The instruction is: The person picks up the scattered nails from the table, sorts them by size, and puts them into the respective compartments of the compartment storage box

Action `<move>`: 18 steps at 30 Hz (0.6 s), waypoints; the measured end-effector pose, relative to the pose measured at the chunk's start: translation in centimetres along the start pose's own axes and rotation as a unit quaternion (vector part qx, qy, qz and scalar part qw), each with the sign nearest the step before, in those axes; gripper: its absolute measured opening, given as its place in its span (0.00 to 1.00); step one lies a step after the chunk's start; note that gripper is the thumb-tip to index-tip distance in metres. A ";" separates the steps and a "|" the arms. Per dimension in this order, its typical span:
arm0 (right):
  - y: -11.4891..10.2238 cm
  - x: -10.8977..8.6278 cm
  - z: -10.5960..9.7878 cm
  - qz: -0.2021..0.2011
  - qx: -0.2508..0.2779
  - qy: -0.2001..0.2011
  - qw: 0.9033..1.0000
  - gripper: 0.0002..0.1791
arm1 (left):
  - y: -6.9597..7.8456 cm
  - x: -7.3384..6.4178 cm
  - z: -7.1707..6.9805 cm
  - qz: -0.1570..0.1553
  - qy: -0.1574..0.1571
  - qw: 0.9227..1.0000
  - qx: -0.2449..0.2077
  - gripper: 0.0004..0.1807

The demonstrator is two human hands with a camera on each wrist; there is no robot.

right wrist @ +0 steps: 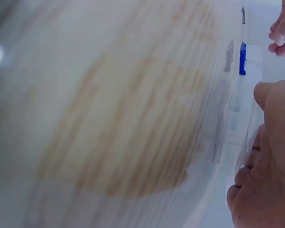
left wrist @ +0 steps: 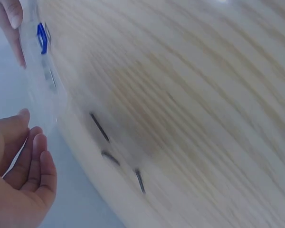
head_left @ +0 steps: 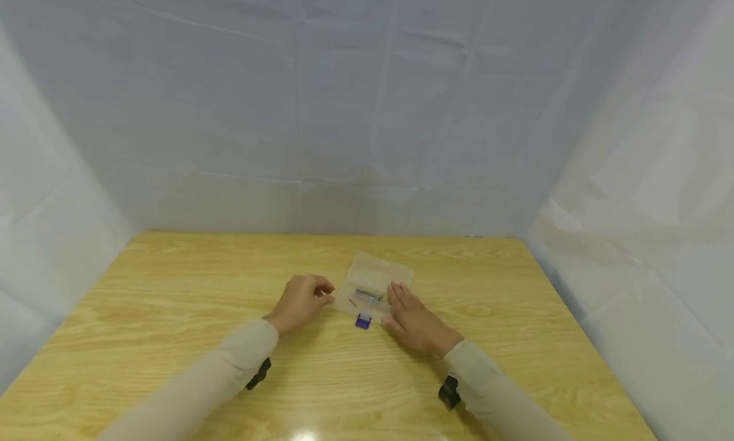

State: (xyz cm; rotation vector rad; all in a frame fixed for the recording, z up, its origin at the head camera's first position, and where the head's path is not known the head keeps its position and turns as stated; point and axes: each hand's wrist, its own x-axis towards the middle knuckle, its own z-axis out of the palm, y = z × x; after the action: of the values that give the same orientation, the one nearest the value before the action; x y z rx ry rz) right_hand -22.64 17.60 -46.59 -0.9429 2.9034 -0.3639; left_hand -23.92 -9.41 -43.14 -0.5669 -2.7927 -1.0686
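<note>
A clear plastic box [head_left: 375,270] lies on the table with its lid raised at the back and a blue latch [head_left: 363,321] at its front. Several thin dark metal rods [head_left: 369,295] rest inside. My right hand [head_left: 421,323] holds the box's right end, thumb at the front corner and fingers along the side. Just off the left end is my left hand [head_left: 301,301], its thumb and fingers loosely bent with nothing visible between them. Small dark metal pieces [left wrist: 99,127] lie on the wood near the left hand in the left wrist view.
The wooden table [head_left: 189,281] has a light grain and a straight far edge. White sheeting [head_left: 344,109] hangs behind it and on both sides. Each wrist wears a dark camera [head_left: 450,392].
</note>
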 end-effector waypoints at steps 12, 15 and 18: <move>0.0 -0.1 0.0 -0.010 -0.001 0.006 1.000 0.35 | -2.9 -1.9 -3.7 -0.003 -0.034 0.999 0.035 0.10; -0.1 0.0 -0.1 -0.007 -0.001 0.003 1.000 0.35 | -3.6 -2.4 -4.6 -0.003 -0.044 0.998 0.042 0.10; -0.2 0.0 -0.2 -0.005 -0.002 -0.001 1.000 0.36 | -4.5 -2.9 -5.3 0.001 -0.048 0.998 0.051 0.09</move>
State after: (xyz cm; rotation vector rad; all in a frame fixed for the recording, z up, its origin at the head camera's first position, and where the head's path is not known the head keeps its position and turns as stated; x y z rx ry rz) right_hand -22.54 17.54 -46.40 -0.9567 2.9005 -0.3593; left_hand -23.19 -16.92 -42.60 -0.6236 -2.9078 -0.9161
